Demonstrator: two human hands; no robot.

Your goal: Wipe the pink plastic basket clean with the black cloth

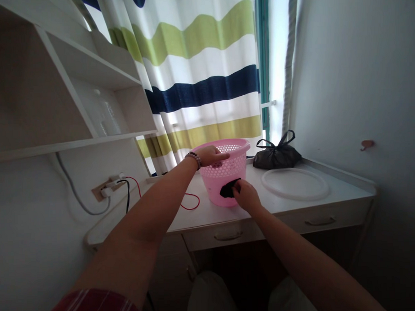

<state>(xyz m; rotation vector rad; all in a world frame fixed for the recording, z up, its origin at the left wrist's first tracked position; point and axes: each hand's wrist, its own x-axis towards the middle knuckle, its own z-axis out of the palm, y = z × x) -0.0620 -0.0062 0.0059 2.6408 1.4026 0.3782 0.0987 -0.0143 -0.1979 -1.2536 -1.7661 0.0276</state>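
Note:
A pink plastic basket point(212, 187) with a perforated upper wall stands upright on the white desk. My left hand point(209, 156), with a beaded bracelet at the wrist, is closed on the near left side of its rim. In my right hand point(245, 195), a small black cloth point(227, 189) is pinched between thumb and fingers. The cloth lies against or just before the basket's lower front wall; whether it touches is hard to tell. What the basket holds inside is hidden by its wall and my left hand.
Right of the basket are a knotted black plastic bag point(278, 157) and a pale ring-shaped object point(295, 196) lying flat on the desk point(278, 207). A red cable point(196, 206) runs at the left, near plugs in a wall socket point(107, 189). A shelf point(69, 142) overhangs the left side.

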